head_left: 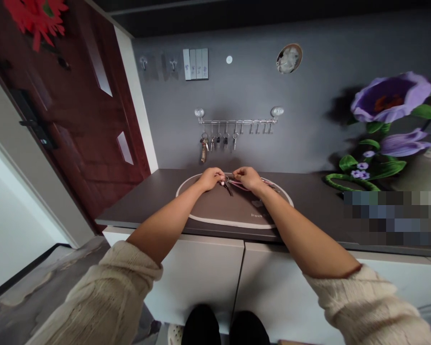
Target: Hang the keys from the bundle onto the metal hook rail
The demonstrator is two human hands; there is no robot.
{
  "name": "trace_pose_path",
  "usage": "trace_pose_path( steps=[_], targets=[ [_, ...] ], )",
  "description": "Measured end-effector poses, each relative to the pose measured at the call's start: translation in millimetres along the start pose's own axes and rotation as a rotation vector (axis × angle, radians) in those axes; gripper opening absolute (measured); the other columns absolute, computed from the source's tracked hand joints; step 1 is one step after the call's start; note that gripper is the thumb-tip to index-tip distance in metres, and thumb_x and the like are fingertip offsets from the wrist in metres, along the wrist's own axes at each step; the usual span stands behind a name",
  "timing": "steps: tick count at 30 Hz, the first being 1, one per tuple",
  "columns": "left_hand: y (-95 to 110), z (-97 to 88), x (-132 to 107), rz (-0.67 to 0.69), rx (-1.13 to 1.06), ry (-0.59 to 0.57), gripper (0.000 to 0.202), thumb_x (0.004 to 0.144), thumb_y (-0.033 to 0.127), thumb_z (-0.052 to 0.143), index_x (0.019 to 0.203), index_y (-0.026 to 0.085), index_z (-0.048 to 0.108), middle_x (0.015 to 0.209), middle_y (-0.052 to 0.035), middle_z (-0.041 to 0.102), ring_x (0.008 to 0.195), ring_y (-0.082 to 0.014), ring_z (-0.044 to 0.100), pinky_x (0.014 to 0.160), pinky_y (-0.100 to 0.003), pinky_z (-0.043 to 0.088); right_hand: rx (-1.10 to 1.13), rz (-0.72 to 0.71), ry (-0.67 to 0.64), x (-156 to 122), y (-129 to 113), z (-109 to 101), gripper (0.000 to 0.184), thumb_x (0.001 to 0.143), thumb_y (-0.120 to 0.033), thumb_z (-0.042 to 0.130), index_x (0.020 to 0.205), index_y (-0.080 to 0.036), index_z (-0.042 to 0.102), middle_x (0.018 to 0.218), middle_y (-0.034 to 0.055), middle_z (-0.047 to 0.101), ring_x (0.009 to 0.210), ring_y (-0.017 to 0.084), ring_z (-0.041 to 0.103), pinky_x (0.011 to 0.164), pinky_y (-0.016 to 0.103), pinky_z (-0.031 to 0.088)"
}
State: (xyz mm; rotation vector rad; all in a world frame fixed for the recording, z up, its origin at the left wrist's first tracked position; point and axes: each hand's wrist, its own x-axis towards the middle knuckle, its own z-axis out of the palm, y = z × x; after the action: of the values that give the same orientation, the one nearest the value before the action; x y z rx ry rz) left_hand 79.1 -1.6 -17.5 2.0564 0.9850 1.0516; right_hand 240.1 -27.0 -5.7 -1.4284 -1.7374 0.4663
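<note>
Your left hand (210,178) and right hand (248,178) are close together above the oval mat (230,224), fingertips at a metal ring (226,179); a pink cord (240,185) runs beneath. You cannot tell whether either hand grips them, or whether the cord is threaded. Keys (217,141) hang on the rail (237,121) above.

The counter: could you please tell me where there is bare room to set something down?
The counter left and right of the mat is free, as is the mat's lower half. Crowded at its top, around the left hand, right hand and pink cord.
</note>
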Motion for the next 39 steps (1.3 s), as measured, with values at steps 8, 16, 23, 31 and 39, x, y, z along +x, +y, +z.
trace_pose_path(
  steps=[8,16,23,31,39],
  targets=[
    [4,1.1,1,-0.084,-0.226,0.063,0.006,0.075,0.014,0.046,0.072,0.012,0.051,0.064,-0.0006,0.056,0.050,-0.0054,0.052,0.054,-0.020,0.043,0.133,-0.022,-0.082,-2,0,3,0.010,0.066,-0.020,0.052,0.067,-0.014,0.059,0.055,-0.0011,0.054,0.050,0.007,0.043,0.052,0.020,0.033],
    [12,-0.3,2,-0.083,-0.328,0.185,0.007,0.073,0.017,0.051,0.075,0.011,0.052,0.064,-0.0015,0.057,0.050,-0.0058,0.051,0.053,-0.022,0.044,0.513,0.067,-0.199,-10,-15,1,0.004,0.064,-0.016,0.055,0.066,-0.014,0.058,0.054,-0.0010,0.056,0.047,0.006,0.044,0.050,0.020,0.035],
    [26,-4.2,-1,-0.048,-0.394,0.266,0.009,0.070,0.017,0.054,0.075,0.010,0.054,0.064,-0.0021,0.058,0.049,-0.0051,0.049,0.050,-0.019,0.042,0.691,0.134,-0.239,-14,-23,-2,0.011,0.066,-0.014,0.053,0.075,-0.013,0.060,0.065,0.0028,0.060,0.052,0.007,0.050,0.055,0.021,0.040],
    [28,-2.4,0,-0.008,-0.415,0.292,0.017,0.063,0.022,0.060,0.075,0.011,0.056,0.060,-0.0011,0.059,0.046,-0.0062,0.049,0.049,-0.020,0.041,0.723,0.128,-0.155,-13,-21,2,0.018,0.062,-0.030,0.061,0.070,-0.014,0.056,0.060,0.0002,0.058,0.050,0.006,0.047,0.051,0.020,0.036],
    [31,0.8,-2,0.011,-0.449,0.288,0.024,0.062,0.030,0.062,0.075,0.011,0.056,0.062,-0.0022,0.060,0.051,-0.0071,0.051,0.052,-0.021,0.044,0.754,0.059,-0.084,-10,-19,4,0.025,0.055,-0.035,0.065,0.066,-0.014,0.054,0.057,-0.0019,0.056,0.050,0.006,0.047,0.052,0.020,0.035]
  ],
)
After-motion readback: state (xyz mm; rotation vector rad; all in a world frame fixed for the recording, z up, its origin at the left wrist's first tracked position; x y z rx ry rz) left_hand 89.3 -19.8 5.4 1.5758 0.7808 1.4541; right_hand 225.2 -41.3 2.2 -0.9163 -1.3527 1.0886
